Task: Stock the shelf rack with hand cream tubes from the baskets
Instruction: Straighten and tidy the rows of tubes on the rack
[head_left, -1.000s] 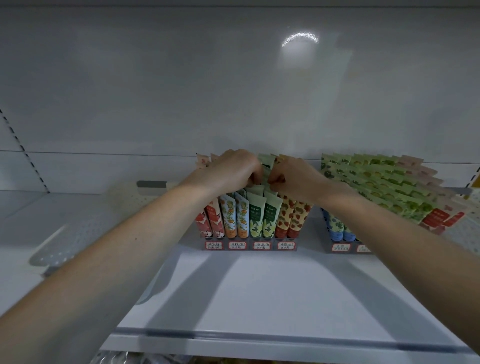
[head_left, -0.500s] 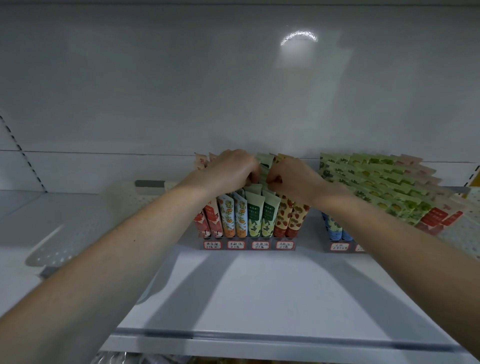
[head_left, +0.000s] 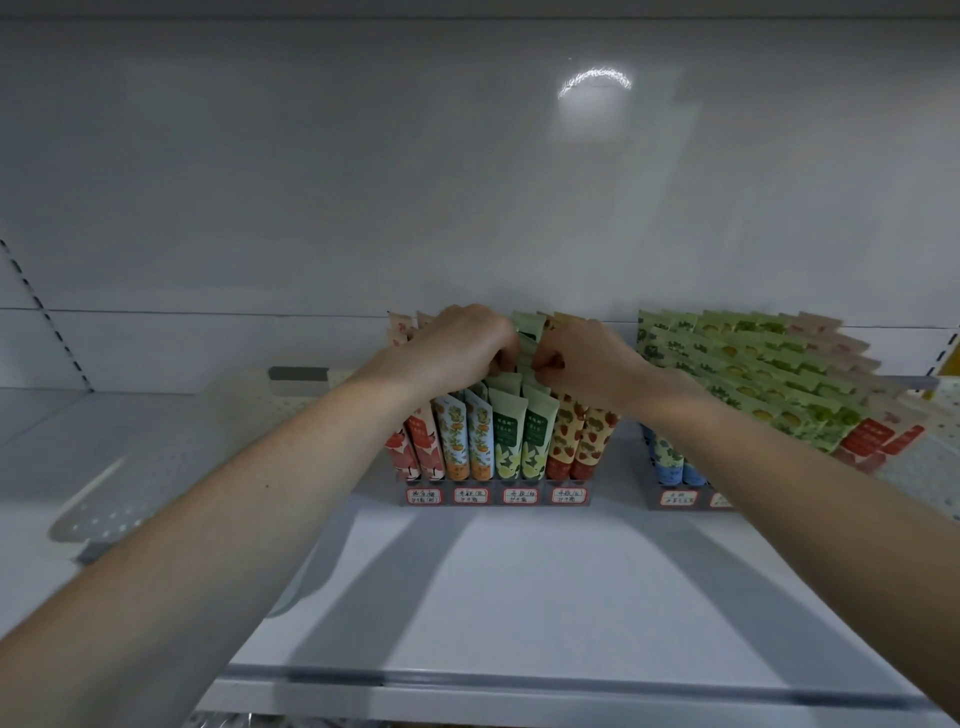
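A small shelf rack (head_left: 496, 496) with handwritten price labels stands at the back of the white shelf (head_left: 519, 597). It holds rows of hand cream tubes: red, orange, green (head_left: 506, 436) and strawberry-patterned. Both my hands reach over its middle. My left hand (head_left: 462, 345) and my right hand (head_left: 582, 356) have curled fingers that pinch the tops of the green tubes in the middle rows. The fingertips are partly hidden among the tubes.
A second rack (head_left: 680, 498) to the right holds blue tubes in front and a long fan of green and red tubes (head_left: 769, 379). A perforated panel (head_left: 135, 467) lies on the shelf at the left. The shelf's front lip (head_left: 519, 686) runs below.
Both hands stay on the green tubes at the rack's middle with only slight finger shifts. The view has barely moved.
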